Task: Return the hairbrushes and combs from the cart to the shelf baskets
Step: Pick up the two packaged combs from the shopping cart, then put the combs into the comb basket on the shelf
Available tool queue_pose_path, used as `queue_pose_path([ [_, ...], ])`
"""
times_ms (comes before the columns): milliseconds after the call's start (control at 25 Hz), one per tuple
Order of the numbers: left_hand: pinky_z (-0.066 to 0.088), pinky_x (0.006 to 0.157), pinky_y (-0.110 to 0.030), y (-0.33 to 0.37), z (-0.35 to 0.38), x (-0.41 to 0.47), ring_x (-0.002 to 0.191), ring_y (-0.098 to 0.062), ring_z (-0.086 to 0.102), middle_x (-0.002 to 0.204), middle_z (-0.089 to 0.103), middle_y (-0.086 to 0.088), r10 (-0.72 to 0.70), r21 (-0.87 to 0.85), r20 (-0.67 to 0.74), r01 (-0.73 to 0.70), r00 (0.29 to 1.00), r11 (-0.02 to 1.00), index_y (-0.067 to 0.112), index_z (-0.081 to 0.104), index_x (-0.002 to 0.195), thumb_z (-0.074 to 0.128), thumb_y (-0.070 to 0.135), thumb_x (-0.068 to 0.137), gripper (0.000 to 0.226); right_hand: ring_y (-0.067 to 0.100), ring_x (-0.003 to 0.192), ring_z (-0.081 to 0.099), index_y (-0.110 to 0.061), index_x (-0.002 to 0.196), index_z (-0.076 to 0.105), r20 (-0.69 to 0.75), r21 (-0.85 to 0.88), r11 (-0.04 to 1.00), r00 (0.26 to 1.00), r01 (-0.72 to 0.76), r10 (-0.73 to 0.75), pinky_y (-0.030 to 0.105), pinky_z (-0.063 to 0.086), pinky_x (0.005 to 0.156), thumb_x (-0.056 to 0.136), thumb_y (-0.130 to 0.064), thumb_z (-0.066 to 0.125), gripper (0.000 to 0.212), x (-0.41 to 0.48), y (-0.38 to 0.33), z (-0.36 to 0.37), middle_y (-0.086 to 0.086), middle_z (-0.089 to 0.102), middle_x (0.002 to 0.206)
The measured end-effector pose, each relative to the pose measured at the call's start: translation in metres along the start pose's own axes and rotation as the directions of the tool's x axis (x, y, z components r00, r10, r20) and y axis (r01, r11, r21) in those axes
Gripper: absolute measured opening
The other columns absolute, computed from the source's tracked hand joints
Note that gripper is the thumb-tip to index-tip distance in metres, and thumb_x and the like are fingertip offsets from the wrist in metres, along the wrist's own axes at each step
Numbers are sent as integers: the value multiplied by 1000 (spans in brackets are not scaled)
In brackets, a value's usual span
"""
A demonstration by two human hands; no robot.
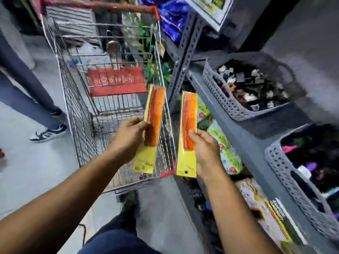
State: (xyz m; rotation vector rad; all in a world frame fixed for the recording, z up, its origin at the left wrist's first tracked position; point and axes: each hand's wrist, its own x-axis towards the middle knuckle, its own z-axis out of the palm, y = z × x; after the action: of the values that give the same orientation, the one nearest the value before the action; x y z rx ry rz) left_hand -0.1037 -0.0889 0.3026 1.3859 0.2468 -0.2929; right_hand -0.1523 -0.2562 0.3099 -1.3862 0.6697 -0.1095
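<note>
My left hand (129, 139) grips an orange comb on a yellow card (155, 114), held upright over the right side of the wire cart (77, 107). My right hand (205, 147) grips a second orange comb on a yellow card (189, 123), held between the cart and the shelf. Two grey perforated baskets stand on the grey shelf to the right: the farther basket (229, 105) holds small dark hair clips, and the nearer basket (286, 176) holds dark and coloured hair items. What lies on the cart's floor is blurred.
The cart has a red child seat flap (115, 81) and a red handle (102, 5). Another person's legs and sneaker (49, 132) stand on the left. A slotted metal shelf post (183, 57) rises beside the cart. Green and yellow packets (225, 149) lie on the lower shelf.
</note>
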Motion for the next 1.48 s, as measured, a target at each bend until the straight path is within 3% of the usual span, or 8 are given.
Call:
queue_pose_path([
  [200, 26, 26, -6, 52, 79, -75, 20, 0, 36, 28, 46, 7, 95, -10, 227, -95, 969, 995, 12, 51, 63, 50, -4, 89, 31, 21, 64, 54, -11, 74, 67, -59, 82, 986, 988, 145, -141, 32, 45, 61, 88, -13, 59, 16, -70, -56, -87, 10, 62, 70],
  [440, 47, 40, -19, 53, 174, -134, 35, -13, 56, 55, 61, -5, 55, -16, 503, -54, 862, 998, 14, 67, 71, 60, 7, 86, 18, 8, 50, 60, -13, 77, 70, -322, 149, 945, 918, 292, -233, 18, 50, 49, 86, -16, 63, 12, -146, -86, -193, -4, 69, 59],
  [640, 51, 42, -21, 37, 260, -189, 39, -12, 61, 50, 68, 1, 1, 39, 700, -39, 714, 998, 14, 69, 68, 59, 8, 89, 24, 11, 89, 66, -16, 96, 71, -604, 75, 945, 769, 318, -211, 27, 49, 83, 78, -28, 72, 22, -195, -87, -283, -4, 73, 95],
  [760, 50, 51, -24, 18, 297, -212, 47, -15, 62, 57, 71, -1, -48, 76, 780, -18, 624, 997, 13, 72, 68, 61, 10, 89, 25, 5, 90, 63, -21, 84, 69, -708, 87, 931, 680, 355, -193, 22, 46, 78, 77, -25, 73, 10, -215, -81, -323, -4, 70, 99],
  [920, 44, 66, -31, -12, 355, -239, 61, -17, 60, 64, 72, 0, -110, 164, 824, -48, 556, 985, 14, 73, 64, 63, 12, 88, 26, 29, 97, 66, -15, 90, 71, -802, 117, 911, 578, 396, -148, 47, 50, 93, 82, -20, 67, 10, -235, -66, -381, 12, 69, 108],
  [1080, 43, 76, -36, -54, 406, -259, 82, -25, 57, 87, 65, -14, -183, 271, 827, -92, 531, 958, 10, 67, 79, 60, 12, 91, 14, 37, 115, 57, -9, 108, 67, -815, 88, 955, 572, 285, -95, 56, 43, 101, 87, -22, 61, 25, -233, -42, -437, 12, 53, 136],
  [1240, 38, 59, -26, -91, 442, -273, 69, -21, 53, 75, 61, -8, -164, 381, 824, -317, 542, 869, 13, 61, 70, 57, 13, 91, 22, 25, 102, 57, -8, 112, 64, -833, -22, 989, 545, 145, -98, 36, 45, 87, 88, -17, 60, 26, -220, -17, -469, 17, 61, 125],
  [1480, 52, 80, -41, -115, 464, -278, 102, -41, 64, 104, 69, -30, -56, 407, 856, -602, 515, 686, -3, 69, 94, 60, 17, 88, 23, 14, 88, 55, -3, 120, 59, -869, -193, 981, 468, -17, -163, 23, 39, 80, 88, -17, 59, 35, -193, 4, -486, 12, 63, 124],
])
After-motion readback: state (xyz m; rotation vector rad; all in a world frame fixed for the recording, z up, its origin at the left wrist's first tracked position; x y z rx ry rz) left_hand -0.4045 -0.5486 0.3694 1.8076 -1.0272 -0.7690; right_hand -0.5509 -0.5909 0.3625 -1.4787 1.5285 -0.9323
